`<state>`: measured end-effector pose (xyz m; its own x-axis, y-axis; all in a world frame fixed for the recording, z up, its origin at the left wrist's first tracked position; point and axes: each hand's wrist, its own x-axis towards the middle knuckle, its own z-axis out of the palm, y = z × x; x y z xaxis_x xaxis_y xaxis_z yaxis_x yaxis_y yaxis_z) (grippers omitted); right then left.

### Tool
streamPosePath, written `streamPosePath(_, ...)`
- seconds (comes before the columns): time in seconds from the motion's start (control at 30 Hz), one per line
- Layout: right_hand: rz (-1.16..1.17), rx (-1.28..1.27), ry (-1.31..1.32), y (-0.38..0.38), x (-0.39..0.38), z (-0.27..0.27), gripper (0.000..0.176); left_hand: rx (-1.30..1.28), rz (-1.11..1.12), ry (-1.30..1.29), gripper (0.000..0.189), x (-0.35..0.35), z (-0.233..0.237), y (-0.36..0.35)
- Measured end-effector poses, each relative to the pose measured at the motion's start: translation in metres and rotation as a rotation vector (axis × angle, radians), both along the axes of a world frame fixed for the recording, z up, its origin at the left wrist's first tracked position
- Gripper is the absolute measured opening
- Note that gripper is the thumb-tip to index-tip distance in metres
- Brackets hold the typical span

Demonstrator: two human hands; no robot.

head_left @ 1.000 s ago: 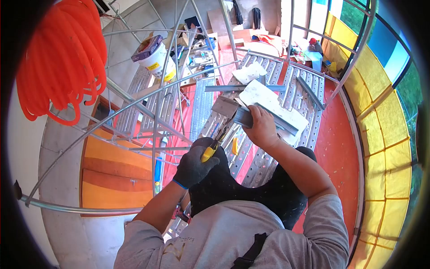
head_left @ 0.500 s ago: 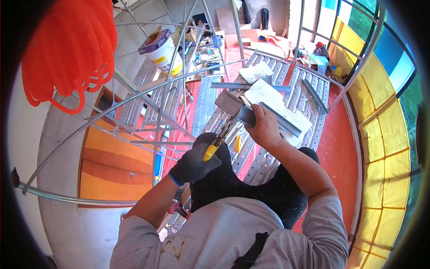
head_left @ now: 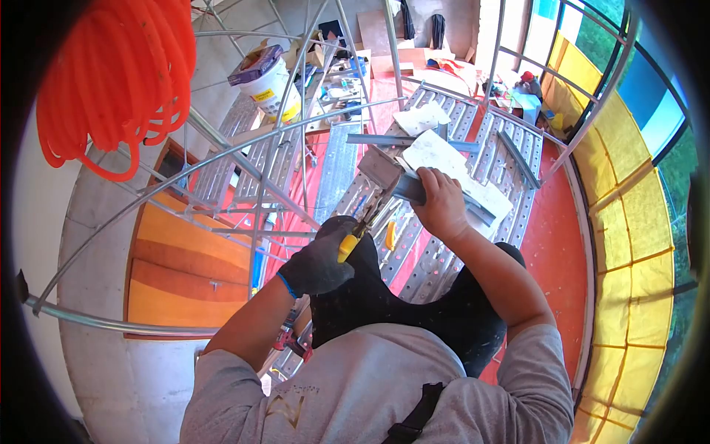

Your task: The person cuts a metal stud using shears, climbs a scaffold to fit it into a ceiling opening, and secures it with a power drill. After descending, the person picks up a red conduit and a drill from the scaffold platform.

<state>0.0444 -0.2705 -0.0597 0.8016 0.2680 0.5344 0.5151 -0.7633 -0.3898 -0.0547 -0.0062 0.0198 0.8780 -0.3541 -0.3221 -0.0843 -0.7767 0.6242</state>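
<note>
My left hand (head_left: 319,264), in a dark glove with a blue cuff, is wrapped round the yellow handles of a pair of tin snips (head_left: 347,246). Their jaws point up and right and meet the near edge of a grey metal channel (head_left: 409,188). Bare, my right hand (head_left: 441,203) grips that channel from the right, fingers over its top. The channel's far left end shows a flat, brownish-grey face. Beneath both hands lies a perforated metal scaffold deck (head_left: 436,275). White board pieces (head_left: 436,157) lie just beyond my right hand.
Loose metal strips (head_left: 520,159) lie on the deck. Scaffold tubes (head_left: 270,185) cross on the left, with a white bucket (head_left: 275,92) behind them. A coiled orange hose (head_left: 118,81) hangs at upper left. Down by my left leg is a red drill (head_left: 285,339). Another person (head_left: 528,85) is far off.
The snips and the channel have shifted slightly, and the channel's flat left end is tilted a little differently. Both hands keep their hold.
</note>
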Motion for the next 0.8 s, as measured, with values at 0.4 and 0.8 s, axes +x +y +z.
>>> streamPosePath(0.4,0.064,0.115,0.033,0.007,0.000,-0.018,0.061,-0.070,-0.018,-0.340,0.069,0.005,-0.051,0.009)
streamPosePath(0.8,-0.008,0.143,0.003,0.002,0.016,-0.020,0.063,-0.005,0.000,-0.219,0.068,0.026,-0.041,-0.001)
